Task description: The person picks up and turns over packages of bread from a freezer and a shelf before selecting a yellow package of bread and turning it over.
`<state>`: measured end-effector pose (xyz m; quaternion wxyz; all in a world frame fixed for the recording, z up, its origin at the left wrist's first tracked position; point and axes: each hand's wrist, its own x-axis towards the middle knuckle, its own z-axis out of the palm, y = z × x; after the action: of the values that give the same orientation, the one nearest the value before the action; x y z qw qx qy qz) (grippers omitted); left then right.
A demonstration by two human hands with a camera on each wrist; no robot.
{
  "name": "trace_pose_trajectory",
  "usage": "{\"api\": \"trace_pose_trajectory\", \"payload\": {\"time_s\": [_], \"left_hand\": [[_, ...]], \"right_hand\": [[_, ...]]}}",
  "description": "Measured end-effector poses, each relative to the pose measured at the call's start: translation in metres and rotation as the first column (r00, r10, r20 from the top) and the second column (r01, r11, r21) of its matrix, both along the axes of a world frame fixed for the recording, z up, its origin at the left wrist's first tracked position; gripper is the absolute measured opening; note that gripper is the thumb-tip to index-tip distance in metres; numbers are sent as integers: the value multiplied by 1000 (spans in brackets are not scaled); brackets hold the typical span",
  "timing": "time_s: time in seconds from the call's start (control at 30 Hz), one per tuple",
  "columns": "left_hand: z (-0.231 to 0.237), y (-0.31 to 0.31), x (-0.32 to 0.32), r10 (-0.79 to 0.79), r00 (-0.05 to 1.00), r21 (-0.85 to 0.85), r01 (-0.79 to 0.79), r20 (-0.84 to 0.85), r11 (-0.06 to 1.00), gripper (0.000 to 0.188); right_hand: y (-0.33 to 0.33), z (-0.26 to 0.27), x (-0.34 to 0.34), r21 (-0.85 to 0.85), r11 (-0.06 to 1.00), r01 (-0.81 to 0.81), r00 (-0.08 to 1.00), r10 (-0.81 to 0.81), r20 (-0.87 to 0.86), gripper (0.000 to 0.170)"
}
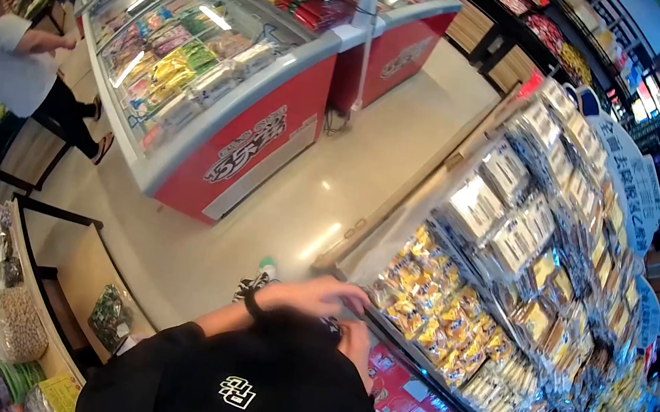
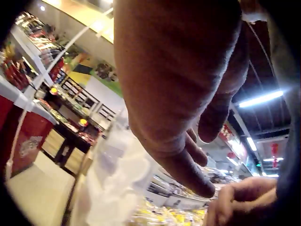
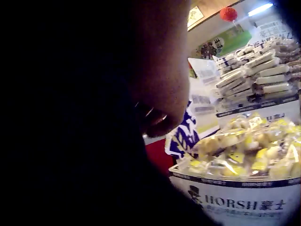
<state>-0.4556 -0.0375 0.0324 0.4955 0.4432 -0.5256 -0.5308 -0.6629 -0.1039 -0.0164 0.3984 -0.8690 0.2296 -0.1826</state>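
In the head view my left hand (image 1: 320, 294), with a dark band at its wrist, reaches across to the near edge of a slanted snack display (image 1: 451, 311); contact cannot be told. Its fingers hang relaxed and slightly bent in the left wrist view, where the hand (image 2: 176, 80) looms large. Close below it, my right hand (image 1: 357, 348) is near my shirt, fingers loosely bent. Nothing shows in either hand. Yellow-wrapped snacks (image 3: 268, 150) fill a white bin (image 3: 240, 200) beside the right hand (image 3: 164, 80), whose palm is hidden.
A red-sided glass freezer (image 1: 248, 150) stands across the pale floor (image 1: 295, 209). At left, a person in a white top (image 1: 15, 66) stands beside it. A wooden shelf (image 1: 96, 264) with bagged goods is at lower left. Red cartons (image 1: 414, 409) lie beneath the display.
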Motion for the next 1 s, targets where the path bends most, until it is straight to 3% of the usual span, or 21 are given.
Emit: {"api": "trace_pose_trajectory", "payload": {"time_s": [0.03,0.1,0.17,0.23,0.33,0.4,0.43,0.5,0.6,0.63,0.67,0.73,0.87,0.97,1.0], "left_hand": [[-11,11,18,83,996,-16,-84,-27,996,52],[-21,34,54,193,980,-39,-195,-50,980,51],[-20,61,89,411,868,-48,-415,277,908,50],[-24,91,119,503,823,-20,-517,263,856,49],[-43,136,155,640,729,2,-660,244,751,45],[-41,164,185,684,605,-15,-744,408,668,39],[-45,175,196,688,604,-9,-749,403,663,39],[-57,189,213,809,364,-115,-879,462,462,28],[-63,202,231,755,382,42,-903,533,427,21],[-55,196,228,833,345,63,-933,431,354,19],[-52,192,231,837,338,59,-936,430,347,19],[-49,193,233,784,382,131,-921,489,367,21],[-47,188,252,723,384,112,-912,574,395,21],[-36,189,269,705,450,205,-890,549,408,23],[-30,189,277,797,427,216,-904,427,369,25]], "right_hand": [[7,-2,15,-6,1000,-14,1000,14,-4,11],[15,-10,48,157,953,-257,964,265,-28,10],[23,-17,79,169,944,-283,952,298,-70,9],[34,-17,107,167,945,-281,932,310,-186,13],[48,-18,142,143,933,-330,913,354,-203,15],[54,-19,163,131,920,-370,902,389,-188,15],[56,-20,168,124,911,-393,894,410,-182,16],[61,-15,176,121,905,-408,884,425,-194,17],[65,-6,199,147,891,-430,878,451,-161,14],[65,-10,207,169,882,-440,879,461,-118,13],[64,-14,215,193,870,-453,878,474,-74,13],[63,-15,229,187,856,-482,864,499,-58,12],[53,-1,268,175,825,-537,824,558,-101,13],[43,3,291,232,821,-522,835,547,-57,13],[37,4,299,228,821,-524,840,543,-22,13]]}}
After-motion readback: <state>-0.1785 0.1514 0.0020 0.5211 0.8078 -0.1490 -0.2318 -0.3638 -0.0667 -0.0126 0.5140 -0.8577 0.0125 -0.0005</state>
